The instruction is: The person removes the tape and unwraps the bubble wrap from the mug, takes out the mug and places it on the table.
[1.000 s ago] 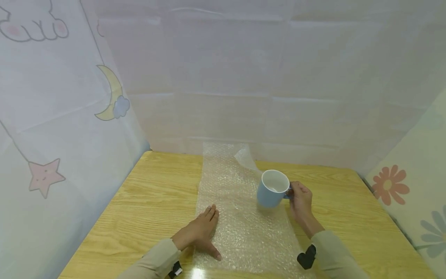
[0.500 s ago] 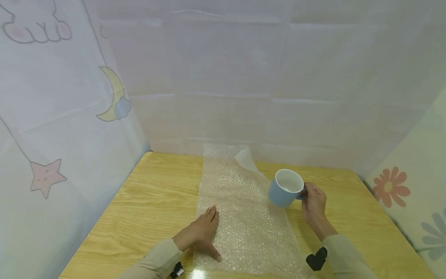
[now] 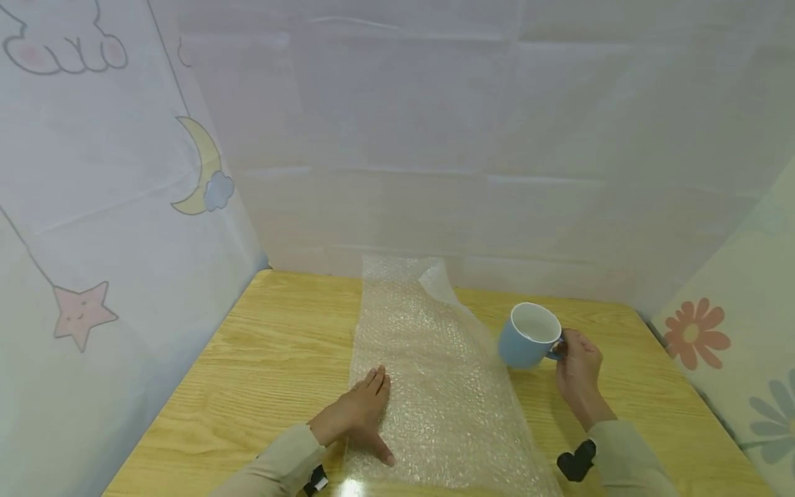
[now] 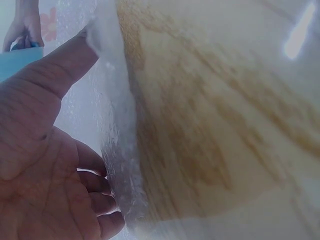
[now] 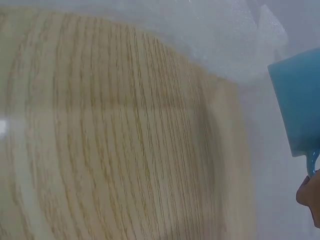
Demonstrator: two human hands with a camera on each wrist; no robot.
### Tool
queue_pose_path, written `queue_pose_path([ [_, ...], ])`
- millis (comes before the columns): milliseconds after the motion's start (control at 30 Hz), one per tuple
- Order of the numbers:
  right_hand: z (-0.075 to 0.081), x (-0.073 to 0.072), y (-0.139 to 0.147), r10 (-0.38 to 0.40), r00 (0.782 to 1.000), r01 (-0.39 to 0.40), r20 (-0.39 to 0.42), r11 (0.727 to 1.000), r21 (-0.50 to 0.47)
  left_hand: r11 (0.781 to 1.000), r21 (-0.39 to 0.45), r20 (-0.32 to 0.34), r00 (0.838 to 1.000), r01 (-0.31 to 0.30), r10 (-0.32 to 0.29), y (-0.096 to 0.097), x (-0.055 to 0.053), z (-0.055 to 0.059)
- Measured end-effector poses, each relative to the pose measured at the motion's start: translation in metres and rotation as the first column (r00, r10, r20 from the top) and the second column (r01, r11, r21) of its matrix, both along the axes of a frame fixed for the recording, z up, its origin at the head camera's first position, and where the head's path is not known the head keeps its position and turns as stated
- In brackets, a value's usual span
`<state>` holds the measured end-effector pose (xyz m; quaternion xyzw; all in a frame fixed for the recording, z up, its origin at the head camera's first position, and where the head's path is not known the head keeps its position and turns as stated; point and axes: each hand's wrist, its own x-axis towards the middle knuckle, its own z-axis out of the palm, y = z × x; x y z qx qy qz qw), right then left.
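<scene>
A light blue mug (image 3: 524, 343) with a white inside hangs in the air, tilted a little, over the right edge of the bubble wrap. My right hand (image 3: 580, 369) grips it by the handle. In the right wrist view the blue side of the mug (image 5: 302, 107) shows above the wood, with fingertips at its handle. A long sheet of bubble wrap (image 3: 428, 386) lies flat down the middle of the table. On its left edge rests my left hand (image 3: 360, 411), fingers straight and thumb spread. The left wrist view shows that hand's thumb (image 4: 62, 65) and fingers along the wrap's edge.
The wooden table (image 3: 292, 331) reaches back to a pale hanging sheet (image 3: 404, 138). At its far end the bubble wrap has a folded-over corner (image 3: 437, 281). Printed cloth (image 3: 124, 241) borders the left side, and flower-patterned cloth (image 3: 745, 331) the right.
My right hand has carried the mug to the right, from over the bubble wrap to its right edge. My left hand has stayed in place.
</scene>
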<state>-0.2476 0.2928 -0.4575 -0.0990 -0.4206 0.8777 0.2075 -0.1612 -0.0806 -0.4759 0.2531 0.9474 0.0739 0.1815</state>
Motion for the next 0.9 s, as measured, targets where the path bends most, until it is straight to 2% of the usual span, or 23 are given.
queue_pose_path([
  [400, -0.004, -0.002, 0.018, -0.067, 0.996, 0.07, 0.054, 0.996, -0.052, 1.0, 0.004, -0.004, 1.0, -0.004, 0.004, 0.0, -0.001, -0.002],
  [667, -0.015, -0.008, 0.024, -0.126, 0.99, 0.131, 0.068, 0.989, -0.068, 1.0, -0.02, -0.021, 1.0, 0.01, -0.01, 0.0, -0.002, -0.005],
  [900, -0.026, -0.014, 0.028, -0.141, 0.986, 0.147, 0.091, 0.987, -0.067, 1.0, -0.022, -0.026, 1.0, 0.013, -0.014, 0.0, -0.003, -0.004],
])
